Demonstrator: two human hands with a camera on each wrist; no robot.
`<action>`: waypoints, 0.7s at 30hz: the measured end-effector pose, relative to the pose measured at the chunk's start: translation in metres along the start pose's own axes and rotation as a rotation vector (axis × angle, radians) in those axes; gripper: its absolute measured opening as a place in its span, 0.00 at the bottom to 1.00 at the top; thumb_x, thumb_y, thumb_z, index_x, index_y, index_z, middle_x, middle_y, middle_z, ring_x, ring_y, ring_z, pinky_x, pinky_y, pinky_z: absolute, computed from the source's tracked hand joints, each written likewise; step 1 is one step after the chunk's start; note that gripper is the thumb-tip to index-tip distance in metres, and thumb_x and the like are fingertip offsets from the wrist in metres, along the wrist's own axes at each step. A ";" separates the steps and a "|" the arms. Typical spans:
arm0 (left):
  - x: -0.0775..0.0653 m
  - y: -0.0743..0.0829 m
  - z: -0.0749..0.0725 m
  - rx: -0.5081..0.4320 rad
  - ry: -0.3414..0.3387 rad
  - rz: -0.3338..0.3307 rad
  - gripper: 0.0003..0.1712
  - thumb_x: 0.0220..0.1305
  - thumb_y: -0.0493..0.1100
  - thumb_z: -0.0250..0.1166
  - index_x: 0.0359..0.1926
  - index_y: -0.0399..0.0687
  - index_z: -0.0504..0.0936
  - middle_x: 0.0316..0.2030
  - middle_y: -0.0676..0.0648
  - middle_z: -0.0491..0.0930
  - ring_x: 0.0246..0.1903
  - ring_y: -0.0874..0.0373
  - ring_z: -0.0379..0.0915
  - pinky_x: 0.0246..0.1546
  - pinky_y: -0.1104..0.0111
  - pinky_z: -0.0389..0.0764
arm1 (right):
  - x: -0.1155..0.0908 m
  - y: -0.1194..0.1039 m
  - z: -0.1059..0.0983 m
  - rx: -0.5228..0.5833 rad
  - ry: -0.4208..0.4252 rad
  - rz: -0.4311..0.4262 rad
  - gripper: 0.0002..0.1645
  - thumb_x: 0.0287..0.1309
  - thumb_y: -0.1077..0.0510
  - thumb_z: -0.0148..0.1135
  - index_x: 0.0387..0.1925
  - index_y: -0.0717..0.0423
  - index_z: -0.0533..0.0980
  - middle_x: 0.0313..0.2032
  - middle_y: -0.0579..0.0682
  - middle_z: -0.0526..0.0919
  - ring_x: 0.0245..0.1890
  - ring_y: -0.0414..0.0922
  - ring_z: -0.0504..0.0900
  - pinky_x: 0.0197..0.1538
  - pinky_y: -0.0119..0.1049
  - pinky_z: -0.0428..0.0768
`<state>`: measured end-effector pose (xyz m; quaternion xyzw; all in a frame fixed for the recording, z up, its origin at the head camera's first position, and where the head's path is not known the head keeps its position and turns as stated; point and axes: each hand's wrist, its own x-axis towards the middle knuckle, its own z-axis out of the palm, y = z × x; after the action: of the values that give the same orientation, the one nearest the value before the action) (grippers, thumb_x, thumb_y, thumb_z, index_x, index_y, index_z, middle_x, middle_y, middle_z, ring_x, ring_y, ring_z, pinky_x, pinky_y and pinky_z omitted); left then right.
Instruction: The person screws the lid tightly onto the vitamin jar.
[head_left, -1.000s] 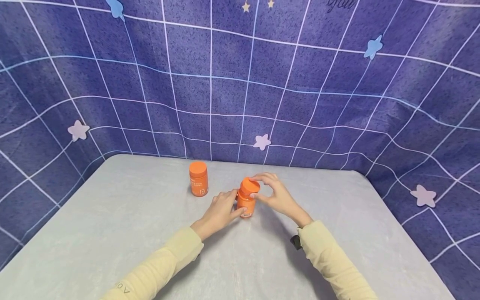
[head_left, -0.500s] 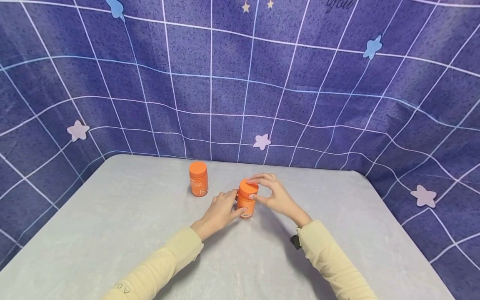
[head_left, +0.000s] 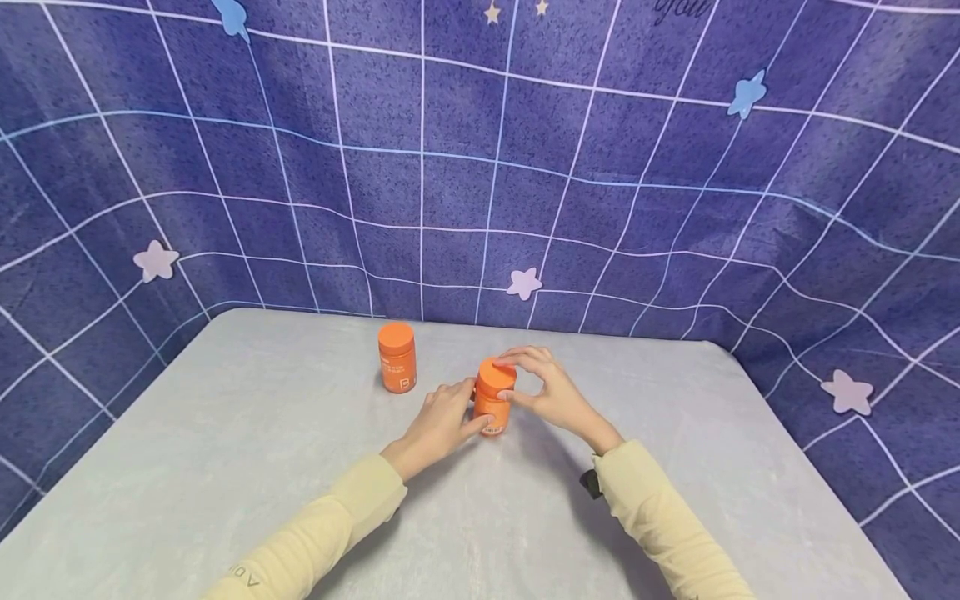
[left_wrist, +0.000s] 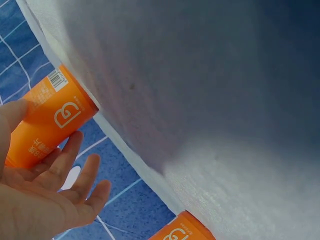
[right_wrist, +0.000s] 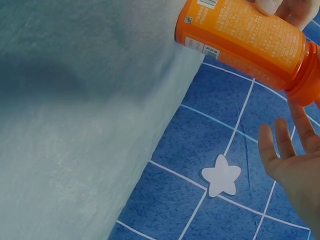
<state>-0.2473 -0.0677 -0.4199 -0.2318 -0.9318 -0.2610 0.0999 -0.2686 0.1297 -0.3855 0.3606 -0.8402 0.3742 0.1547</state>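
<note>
An orange pill bottle (head_left: 491, 411) stands upright on the grey table in the head view, its orange cap (head_left: 497, 377) seated level on top. My left hand (head_left: 438, 418) grips the body from the left, thumb at the front; the left wrist view shows fingers around the printed bottle (left_wrist: 52, 117). From the right, my right hand (head_left: 553, 395) holds the cap between thumb and fingers. In the right wrist view the cap (right_wrist: 309, 82) is partly cut off by the frame, and the right hand's (right_wrist: 302, 165) other fingers spread free below it.
A second orange capped bottle (head_left: 398, 367) stands behind and left of the hands. The grey tabletop (head_left: 285, 417) ends at a blue gridded curtain (head_left: 465, 183) with stars along its back and sides.
The cap, tilted on the bottle a second ago, has come down level onto it, with the right hand still holding it. The left hand and bottle body have stayed in place.
</note>
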 end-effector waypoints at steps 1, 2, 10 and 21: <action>0.000 0.000 0.000 -0.002 0.000 0.000 0.26 0.55 0.53 0.64 0.51 0.45 0.71 0.41 0.48 0.80 0.41 0.49 0.73 0.44 0.55 0.69 | 0.000 0.000 0.000 0.003 -0.002 0.006 0.27 0.44 0.58 0.70 0.50 0.55 0.75 0.51 0.50 0.77 0.52 0.47 0.69 0.54 0.47 0.69; 0.000 0.000 0.000 -0.003 0.000 -0.001 0.27 0.55 0.53 0.64 0.52 0.45 0.71 0.42 0.47 0.80 0.41 0.49 0.73 0.44 0.55 0.69 | 0.000 0.001 0.000 0.010 -0.006 0.015 0.28 0.44 0.57 0.70 0.51 0.55 0.75 0.51 0.50 0.77 0.52 0.47 0.69 0.53 0.47 0.70; 0.000 -0.001 0.000 0.006 -0.014 -0.004 0.29 0.56 0.54 0.63 0.54 0.44 0.70 0.47 0.46 0.79 0.45 0.48 0.73 0.46 0.54 0.69 | -0.003 0.006 0.000 0.076 -0.039 0.100 0.33 0.46 0.56 0.69 0.56 0.56 0.69 0.53 0.52 0.76 0.54 0.49 0.69 0.52 0.51 0.72; 0.001 -0.002 0.001 -0.001 0.000 0.001 0.28 0.56 0.54 0.64 0.53 0.44 0.71 0.45 0.47 0.80 0.44 0.49 0.74 0.45 0.55 0.69 | -0.003 0.007 0.001 0.050 -0.032 0.104 0.31 0.46 0.56 0.69 0.54 0.55 0.71 0.52 0.51 0.76 0.53 0.47 0.69 0.52 0.49 0.72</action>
<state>-0.2488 -0.0683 -0.4211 -0.2322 -0.9315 -0.2616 0.1000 -0.2718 0.1336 -0.3910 0.3262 -0.8506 0.3967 0.1125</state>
